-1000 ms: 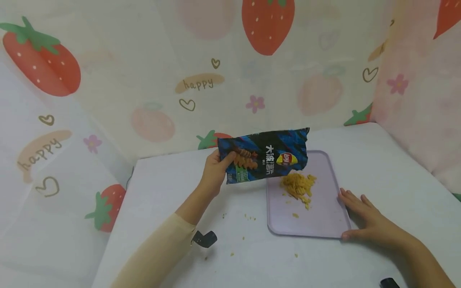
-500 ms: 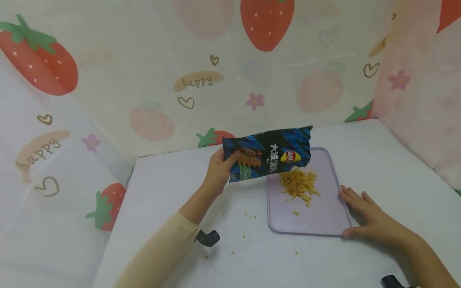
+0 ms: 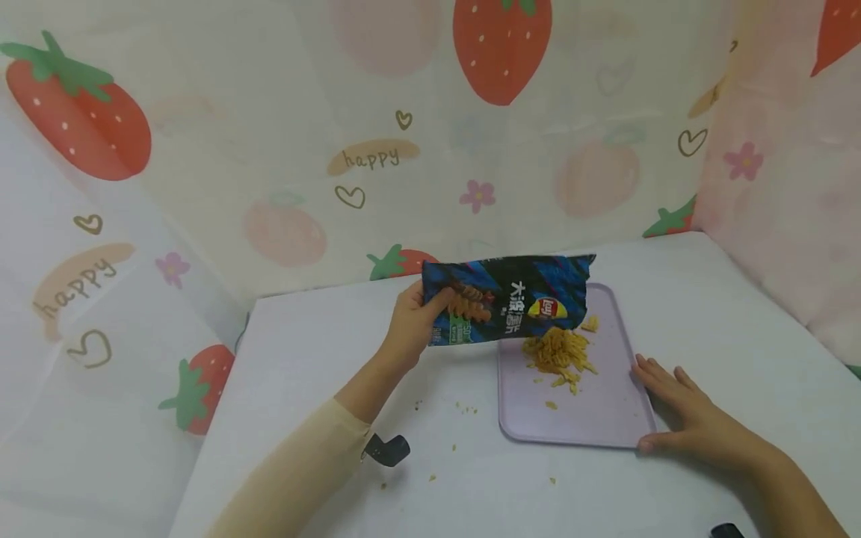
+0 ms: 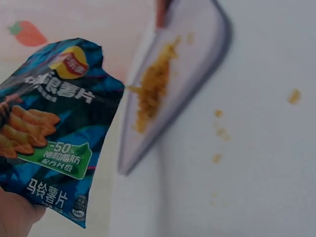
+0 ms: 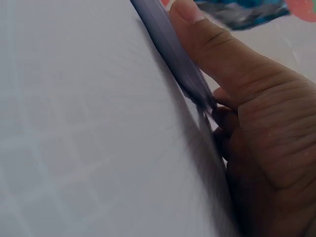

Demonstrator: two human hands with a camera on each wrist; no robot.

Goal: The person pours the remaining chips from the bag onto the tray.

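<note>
Chip bag (image 3: 504,301) at mid-frame, its left end pinched by your left hand (image 3: 413,323); your right hand (image 3: 702,426), fingers spread, touches the right edge of the tray (image 3: 605,418). Crisps (image 3: 561,353) already lie heaped there, right of centre; whether any remain bagged, I can't tell.

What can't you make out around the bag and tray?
Head view: most fingers of the left hand, behind chip bag.
Head view: far left corner of the tray, behind the chip bag.
Head view: lower right black object, cut off by bottom edge.
Left wrist view: shapes of yellow pieces, blurred.
</note>
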